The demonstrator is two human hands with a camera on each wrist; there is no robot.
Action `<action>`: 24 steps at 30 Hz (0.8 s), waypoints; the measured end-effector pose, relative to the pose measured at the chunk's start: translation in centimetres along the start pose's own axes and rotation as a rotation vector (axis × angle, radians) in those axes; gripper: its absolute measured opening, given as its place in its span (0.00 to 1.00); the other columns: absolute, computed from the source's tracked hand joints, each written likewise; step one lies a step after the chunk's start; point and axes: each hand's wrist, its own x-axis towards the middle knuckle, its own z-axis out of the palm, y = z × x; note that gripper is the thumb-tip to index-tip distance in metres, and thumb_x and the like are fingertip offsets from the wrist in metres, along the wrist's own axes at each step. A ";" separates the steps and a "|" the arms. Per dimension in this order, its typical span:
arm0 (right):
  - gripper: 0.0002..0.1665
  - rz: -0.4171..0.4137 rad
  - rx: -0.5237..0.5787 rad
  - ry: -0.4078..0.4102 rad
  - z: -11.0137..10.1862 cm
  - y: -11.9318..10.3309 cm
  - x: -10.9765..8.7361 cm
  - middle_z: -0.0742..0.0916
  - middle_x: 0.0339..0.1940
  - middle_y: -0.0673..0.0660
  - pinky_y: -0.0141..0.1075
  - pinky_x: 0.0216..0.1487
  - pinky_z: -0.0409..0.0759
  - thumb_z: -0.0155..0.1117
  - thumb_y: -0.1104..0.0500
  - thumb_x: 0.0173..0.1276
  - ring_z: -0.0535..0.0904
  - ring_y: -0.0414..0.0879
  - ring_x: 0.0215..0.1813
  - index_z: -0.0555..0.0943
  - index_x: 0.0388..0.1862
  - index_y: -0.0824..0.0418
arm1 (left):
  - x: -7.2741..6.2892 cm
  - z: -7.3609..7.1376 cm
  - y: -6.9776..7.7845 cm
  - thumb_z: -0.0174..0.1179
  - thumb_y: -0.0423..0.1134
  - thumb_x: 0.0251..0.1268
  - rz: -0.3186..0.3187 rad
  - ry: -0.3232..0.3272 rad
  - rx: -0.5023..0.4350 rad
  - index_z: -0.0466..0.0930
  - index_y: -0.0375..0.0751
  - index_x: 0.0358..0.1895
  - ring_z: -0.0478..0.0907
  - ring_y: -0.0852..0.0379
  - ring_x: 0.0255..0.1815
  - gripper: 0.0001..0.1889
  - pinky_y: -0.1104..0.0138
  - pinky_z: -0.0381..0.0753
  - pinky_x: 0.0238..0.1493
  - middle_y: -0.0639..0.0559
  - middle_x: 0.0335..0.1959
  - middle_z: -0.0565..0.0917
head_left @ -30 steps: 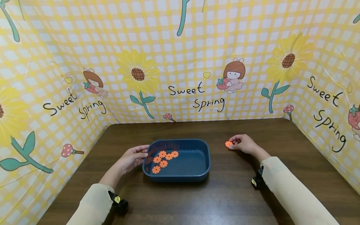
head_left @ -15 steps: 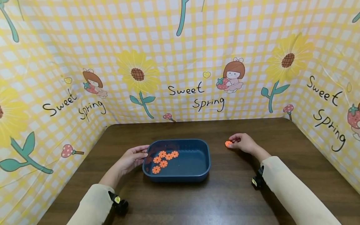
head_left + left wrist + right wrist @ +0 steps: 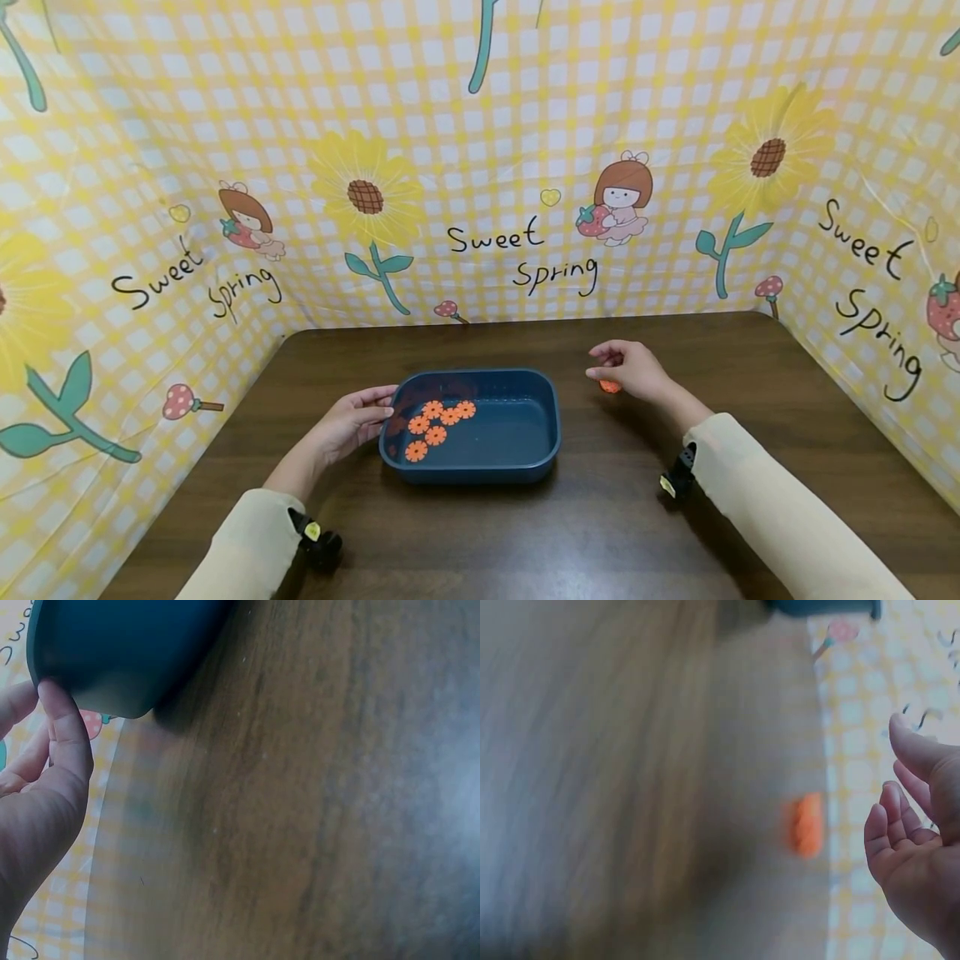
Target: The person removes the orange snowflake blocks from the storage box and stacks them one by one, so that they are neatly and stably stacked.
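Note:
A dark blue rectangular basin (image 3: 480, 477) stands on the table with several orange flower-shaped discs (image 3: 436, 435) lying in its left half. My left hand (image 3: 352, 427) pinches its left rim; in the left wrist view the thumb and a finger (image 3: 67, 739) meet at the basin's edge (image 3: 112, 694). To the right of the basin, one more orange disc (image 3: 610, 387) lies on the table, partly hidden under my right hand (image 3: 633, 367). In the right wrist view that orange disc (image 3: 807, 825) is apart from the right hand (image 3: 922, 840), whose fingers are loosely bent and hold nothing.
The brown wooden table (image 3: 480, 542) ends at the back against a yellow checked cloth (image 3: 495, 167) hung as a wall. The same cloth rises at both sides. A small black camera (image 3: 678, 479) sits at the right wrist, another camera (image 3: 321, 546) at the left.
My right hand has let go of the orange disc and risen a little up and to the left, leaving it on the table. The left hand and basin keep their places.

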 end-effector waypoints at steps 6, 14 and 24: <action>0.22 -0.057 0.097 -0.015 1.1 -3.4 0.1 0.82 0.45 0.62 0.40 0.47 0.76 0.72 0.56 0.62 0.75 0.51 0.46 0.81 0.53 0.63 | 0.0 -0.1 -0.1 0.54 0.27 0.70 0.000 -0.001 -0.003 0.59 0.28 0.71 0.79 0.51 0.51 0.28 0.59 0.78 0.55 0.41 0.53 0.75; 0.20 -0.105 0.161 -0.061 3.2 -6.8 0.5 0.83 0.43 0.57 0.40 0.47 0.77 0.72 0.58 0.63 0.76 0.50 0.46 0.81 0.52 0.64 | 0.1 -0.2 -0.2 0.54 0.27 0.70 -0.001 -0.004 -0.009 0.60 0.29 0.71 0.79 0.52 0.50 0.27 0.59 0.78 0.54 0.41 0.53 0.75; 0.18 -0.143 0.178 -0.143 6.3 -9.6 0.9 0.83 0.44 0.62 0.38 0.43 0.78 0.72 0.60 0.62 0.76 0.49 0.43 0.82 0.51 0.62 | 0.2 -0.3 -0.2 0.54 0.27 0.70 0.003 -0.005 -0.009 0.60 0.29 0.71 0.79 0.52 0.50 0.27 0.59 0.78 0.55 0.41 0.53 0.76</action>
